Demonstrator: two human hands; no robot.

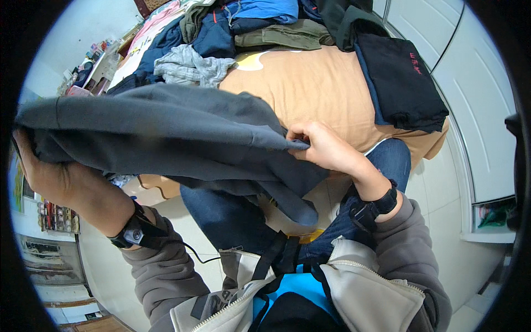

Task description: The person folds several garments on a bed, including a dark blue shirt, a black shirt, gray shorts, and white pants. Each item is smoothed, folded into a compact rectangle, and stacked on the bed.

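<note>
A dark grey garment (174,137) is stretched sideways in the air above my knees, between my two hands. My right hand (321,147) pinches its right end between thumb and fingers. At the far left, my left hand (41,170) is at the garment's other end, its fingers mostly hidden by the cloth. A loose flap of the garment hangs down between my legs. Behind it lies a bed with a tan cover (307,87), which bears a white and yellow print.
Folded black clothing (402,79) lies on the bed's right side. A crumpled light grey garment (191,64), olive trousers (286,34) and a blue garment (265,10) are at the back. White cabinet doors (475,99) stand at the right. A cluttered shelf (97,68) is at the left.
</note>
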